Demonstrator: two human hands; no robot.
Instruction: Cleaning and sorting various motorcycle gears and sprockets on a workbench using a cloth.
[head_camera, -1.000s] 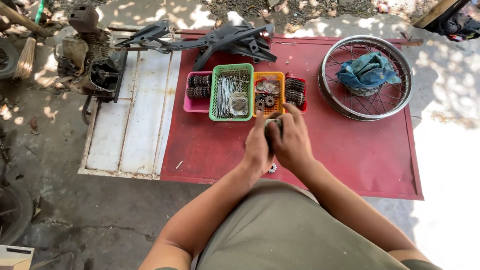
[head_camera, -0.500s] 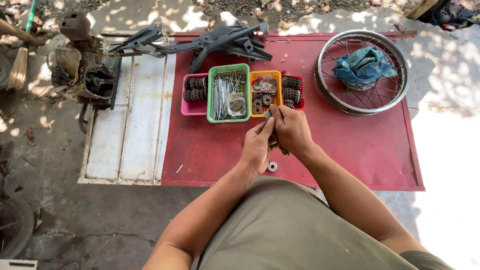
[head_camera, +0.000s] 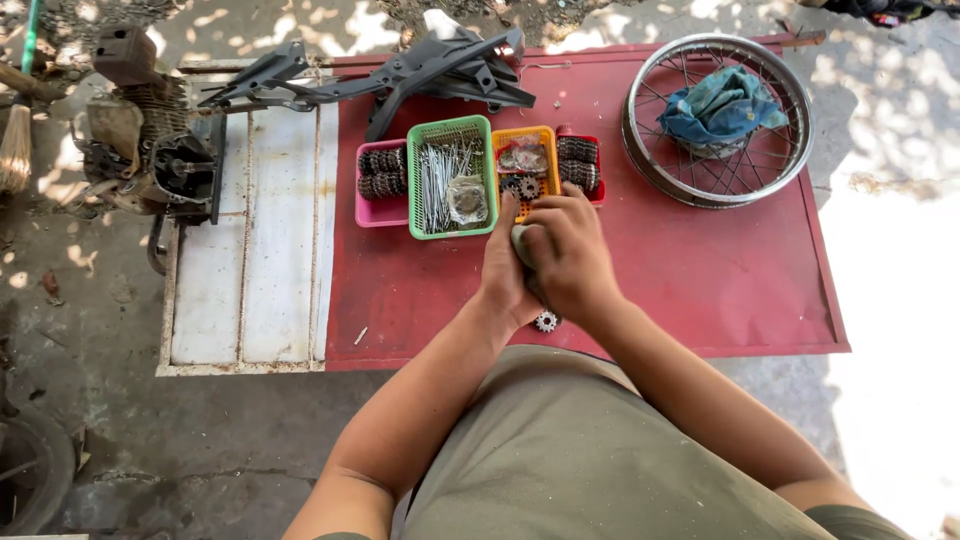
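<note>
My left hand (head_camera: 502, 268) and my right hand (head_camera: 568, 250) are pressed together over a red mat (head_camera: 700, 270), just in front of a row of small baskets. Both close around a pale greenish object (head_camera: 521, 243), mostly hidden between the palms. A small metal sprocket (head_camera: 546, 321) lies on the mat under my wrists. The orange basket (head_camera: 545, 150) right beyond my fingers holds gears and a plastic bag. A green basket (head_camera: 449, 176) holds spokes, a pink one (head_camera: 380, 180) and a red one (head_camera: 580, 165) hold stacked sprockets.
A spoked wheel rim (head_camera: 718, 120) with a blue rag (head_camera: 722, 105) inside lies at the right back. A black plastic frame part (head_camera: 420, 70) rests along the far edge. A white slatted panel (head_camera: 250, 240) and an engine block (head_camera: 150, 150) lie to the left.
Both hands stay clasped on the object and have shifted slightly nearer the baskets; the head camera has moved a little closer.
</note>
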